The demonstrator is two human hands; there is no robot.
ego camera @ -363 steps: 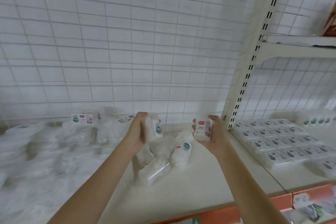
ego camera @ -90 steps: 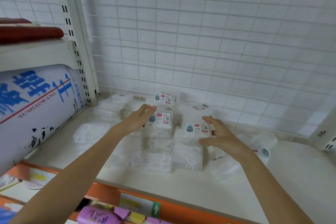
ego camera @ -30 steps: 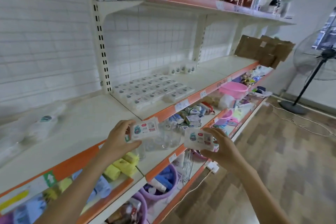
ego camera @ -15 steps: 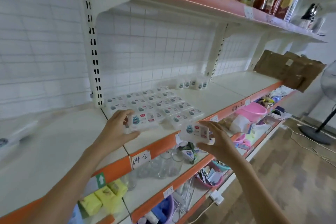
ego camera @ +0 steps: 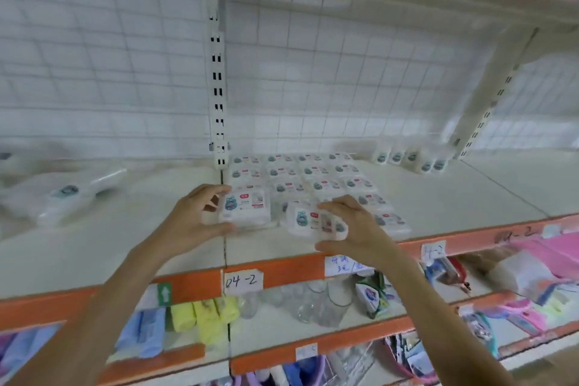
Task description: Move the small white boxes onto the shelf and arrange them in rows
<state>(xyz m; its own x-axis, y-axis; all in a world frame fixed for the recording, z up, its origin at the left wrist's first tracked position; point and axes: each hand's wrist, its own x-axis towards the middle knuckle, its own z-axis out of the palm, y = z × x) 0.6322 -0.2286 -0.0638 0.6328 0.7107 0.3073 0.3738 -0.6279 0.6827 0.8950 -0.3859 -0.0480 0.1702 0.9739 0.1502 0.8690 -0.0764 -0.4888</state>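
Placing step in hand: left hand (ego camera: 191, 219) and right hand (ego camera: 354, 229) each grip one small white labelled box, left box (ego camera: 246, 207) and right box (ego camera: 313, 222), fingers curled round them, at the cream shelf's (ego camera: 454, 197) front edge; next, set both squarely beside the laid rows (ego camera: 316, 178).

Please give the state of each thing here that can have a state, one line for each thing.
Left hand: grips left box.
Left box: held, low over the shelf.
Right hand: grips right box.
Right box: held, tilted.
Rows of boxes: lying flat, label up.
Glasses: upright, empty.
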